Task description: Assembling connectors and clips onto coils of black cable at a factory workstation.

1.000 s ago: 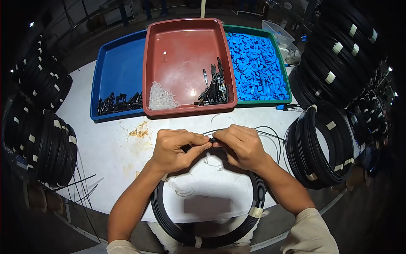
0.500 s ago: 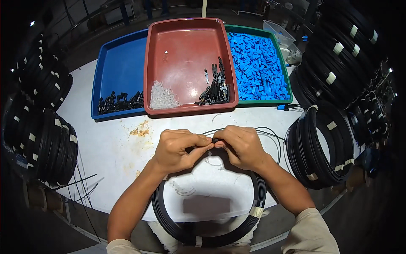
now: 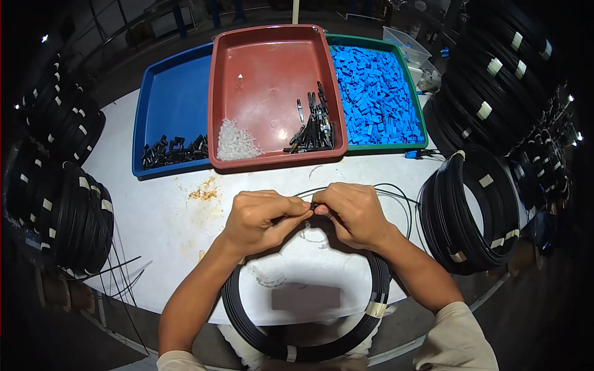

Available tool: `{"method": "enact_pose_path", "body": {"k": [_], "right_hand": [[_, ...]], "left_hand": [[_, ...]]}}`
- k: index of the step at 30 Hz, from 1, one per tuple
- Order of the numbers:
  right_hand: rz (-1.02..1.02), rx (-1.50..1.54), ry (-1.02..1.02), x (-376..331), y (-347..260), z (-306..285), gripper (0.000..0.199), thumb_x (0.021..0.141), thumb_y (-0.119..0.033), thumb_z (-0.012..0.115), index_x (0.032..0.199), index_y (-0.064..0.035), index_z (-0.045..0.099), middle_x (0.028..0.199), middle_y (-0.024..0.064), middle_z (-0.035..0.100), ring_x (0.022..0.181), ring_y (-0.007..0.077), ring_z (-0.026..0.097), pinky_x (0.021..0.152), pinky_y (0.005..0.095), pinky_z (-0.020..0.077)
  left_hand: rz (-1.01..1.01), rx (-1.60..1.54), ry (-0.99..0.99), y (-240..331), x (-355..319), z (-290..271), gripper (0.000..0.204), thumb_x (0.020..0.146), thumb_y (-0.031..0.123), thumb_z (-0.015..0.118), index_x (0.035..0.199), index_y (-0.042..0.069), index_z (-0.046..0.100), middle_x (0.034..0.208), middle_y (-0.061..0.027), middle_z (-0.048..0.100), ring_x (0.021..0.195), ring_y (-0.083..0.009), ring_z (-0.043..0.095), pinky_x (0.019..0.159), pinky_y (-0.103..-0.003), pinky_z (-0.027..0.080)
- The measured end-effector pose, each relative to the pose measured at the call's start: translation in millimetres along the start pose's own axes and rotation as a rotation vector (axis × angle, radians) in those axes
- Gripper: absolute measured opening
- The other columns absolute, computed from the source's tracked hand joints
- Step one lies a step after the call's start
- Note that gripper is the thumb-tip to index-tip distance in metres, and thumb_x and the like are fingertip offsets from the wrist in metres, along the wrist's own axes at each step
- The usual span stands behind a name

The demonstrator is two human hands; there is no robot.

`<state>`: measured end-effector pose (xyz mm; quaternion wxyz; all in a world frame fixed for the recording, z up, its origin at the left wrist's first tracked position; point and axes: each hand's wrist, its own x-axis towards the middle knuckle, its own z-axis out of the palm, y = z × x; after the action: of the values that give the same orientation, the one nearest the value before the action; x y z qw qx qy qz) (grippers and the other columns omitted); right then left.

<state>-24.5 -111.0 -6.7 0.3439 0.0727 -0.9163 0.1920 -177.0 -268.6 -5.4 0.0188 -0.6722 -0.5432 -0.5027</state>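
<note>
My left hand (image 3: 263,219) and my right hand (image 3: 354,213) meet above the white table, fingertips nearly touching. Between them they pinch a small black connector piece (image 3: 314,206), mostly hidden by the fingers. Thin black cable (image 3: 396,191) loops out to the right behind my right hand. Below my wrists lies a coil of black cable (image 3: 382,281), bound with pale tape and partly overhanging the table's near edge.
Beyond my hands stand a blue tray (image 3: 176,68) with black elbow-shaped parts, a red tray (image 3: 266,68) with small clear pieces and black connectors, and a green tray (image 3: 417,102) full of blue pieces. Taped cable coils (image 3: 470,247) stand at right, more coils (image 3: 74,216) at left.
Both hands stay in almost the same place, still pinching the small black piece; the right fingers have shifted slightly around it. The view has moved a touch.
</note>
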Motion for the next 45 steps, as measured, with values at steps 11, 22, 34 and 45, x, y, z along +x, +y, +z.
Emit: {"method": "enact_pose_path", "body": {"k": [11,22,34,45], "right_hand": [[-0.028,-0.053,-0.008,-1.4,-0.7,-0.7,0.018,0.076,-0.009,0.073,0.093,-0.0068,0.067,0.074,0.0061,0.062,0.065,0.0263,0.062,0.057,0.0379,0.0487],[-0.073,-0.068,0.091,1.2,0.2,3.4,0.015,0.078,-0.011,0.073,0.092,-0.007,0.066,0.077,0.006,0.063,0.067,0.0255,0.063,0.058,0.0379,0.0489],[0.042,0.056,0.012,-0.6,-0.9,1.4,0.012,0.081,-0.013,0.075,0.088,-0.0062,0.067,0.072,0.0067,0.062,0.063,0.0251,0.064,0.056,0.0374,0.0487],[-0.073,-0.06,0.089,-0.8,-1.7,-1.2,0.013,0.077,-0.008,0.073,0.089,-0.0071,0.067,0.073,0.0044,0.062,0.063,0.0243,0.063,0.054,0.0364,0.0483]], "left_hand": [[0.21,0.127,0.01,-5.1,0.3,0.8,0.013,0.074,0.0,0.083,0.085,0.002,0.075,0.084,-0.0113,0.077,0.072,-0.0239,0.075,0.066,-0.032,0.058],[-0.285,-0.047,-0.011,2.9,-1.7,-4.8,0.01,0.076,0.0,0.084,0.082,-0.003,0.077,0.079,-0.0147,0.077,0.067,-0.0193,0.075,0.064,-0.027,0.059],[0.134,0.093,0.055,-3.7,-1.5,1.3,0.012,0.072,0.001,0.083,0.082,0.003,0.076,0.081,-0.0113,0.077,0.067,-0.0221,0.073,0.063,-0.031,0.057],[0.001,0.021,0.037,-0.8,1.2,-0.1,0.012,0.073,0.003,0.084,0.081,0.002,0.075,0.08,-0.0107,0.077,0.064,-0.0211,0.073,0.06,-0.029,0.056]]}}
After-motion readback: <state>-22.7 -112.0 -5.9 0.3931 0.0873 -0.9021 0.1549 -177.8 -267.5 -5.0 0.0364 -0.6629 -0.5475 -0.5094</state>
